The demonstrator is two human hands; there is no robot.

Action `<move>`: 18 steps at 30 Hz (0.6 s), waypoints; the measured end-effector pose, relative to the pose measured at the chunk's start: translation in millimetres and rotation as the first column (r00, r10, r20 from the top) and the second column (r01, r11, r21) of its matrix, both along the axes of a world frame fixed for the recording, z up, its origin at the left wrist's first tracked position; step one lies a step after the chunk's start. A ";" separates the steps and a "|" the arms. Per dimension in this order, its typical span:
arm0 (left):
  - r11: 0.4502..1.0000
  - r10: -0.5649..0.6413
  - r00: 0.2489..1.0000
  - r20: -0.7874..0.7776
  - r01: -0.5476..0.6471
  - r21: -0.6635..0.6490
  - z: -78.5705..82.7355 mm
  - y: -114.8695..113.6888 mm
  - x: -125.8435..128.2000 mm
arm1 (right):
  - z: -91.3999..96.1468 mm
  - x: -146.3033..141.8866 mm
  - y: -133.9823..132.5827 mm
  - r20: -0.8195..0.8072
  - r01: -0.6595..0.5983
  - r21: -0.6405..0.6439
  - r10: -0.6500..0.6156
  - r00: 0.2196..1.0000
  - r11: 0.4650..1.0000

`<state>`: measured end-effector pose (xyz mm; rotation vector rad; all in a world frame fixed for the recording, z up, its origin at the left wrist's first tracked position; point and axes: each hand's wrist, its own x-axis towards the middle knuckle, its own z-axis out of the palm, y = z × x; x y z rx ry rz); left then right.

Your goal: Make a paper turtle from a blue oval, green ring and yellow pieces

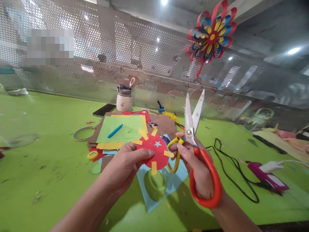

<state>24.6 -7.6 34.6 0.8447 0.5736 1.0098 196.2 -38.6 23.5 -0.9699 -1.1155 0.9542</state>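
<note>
Left hand (129, 158): closed in a pinch, thumb flat on the front of the red disc, other fingers largely hidden.
Red disc (160, 158): round paper in the left hand's grip, above the table (53, 180); a pale blue star (157, 144) on its face, short yellow strips (154, 167) projecting around its rim.
Right hand (198, 170): wrapped about the scissors (190, 131), blades parted and pointing upward, a large red handle around the palm.
Yellow loop (177, 160): at the right hand's fingers, near the disc; perhaps the second handle.
Beneath the hands: a pale blue sheet (180, 174) with a pale green ring (158, 188) over it; the disc covers part of the sheet.
Beyond the left hand: a green sheet (132, 125) bearing a blue pen (115, 131), stacked on brown card (164, 119).
Bottle (124, 102): whitish, dark-lidded, upright beyond the stack, beside a phone (103, 110); contents hidden.
Clear container (12, 82): far left of the left hand; contents indistinct.
Right of the right hand: a looped black cable (257, 199) and a purple power strip (254, 168) with a white plug.
Backdrop: a perforated screen (149, 58) and, high above the right hand, a red, blue and yellow paper flower (212, 37).
</note>
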 end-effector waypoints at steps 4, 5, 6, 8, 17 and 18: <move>0.999 -0.047 0.997 -0.066 0.047 0.005 -2.7 -0.3 1.2 | 4.2 -8.0 -1.3 -0.048 -0.074 -0.045 0.072 0.996 0.996; 0.999 -0.053 0.995 -0.090 0.053 0.003 -3.7 0.0 1.1 | 4.2 -9.4 -1.4 -0.052 -0.083 -0.055 0.080 0.995 0.995; 0.998 -0.054 0.992 -0.112 0.055 0.005 -4.6 0.4 1.0 | 3.7 -10.3 -1.3 -0.054 -0.085 -0.062 0.082 0.995 0.994; 0.999 -0.047 0.988 -0.149 0.048 0.009 -6.2 1.6 0.7 | 1.8 -10.7 -0.8 -0.043 -0.084 -0.071 0.081 0.996 0.994; 0.997 0.063 0.991 -0.119 -0.068 -0.035 -9.0 1.0 13.0 | -4.8 -6.3 3.3 0.057 -0.087 0.029 0.085 0.995 0.996; 0.996 0.075 0.990 -0.119 -0.081 -0.045 -9.4 -0.2 15.1 | -4.9 -6.8 4.1 0.076 -0.065 0.039 0.062 0.995 0.997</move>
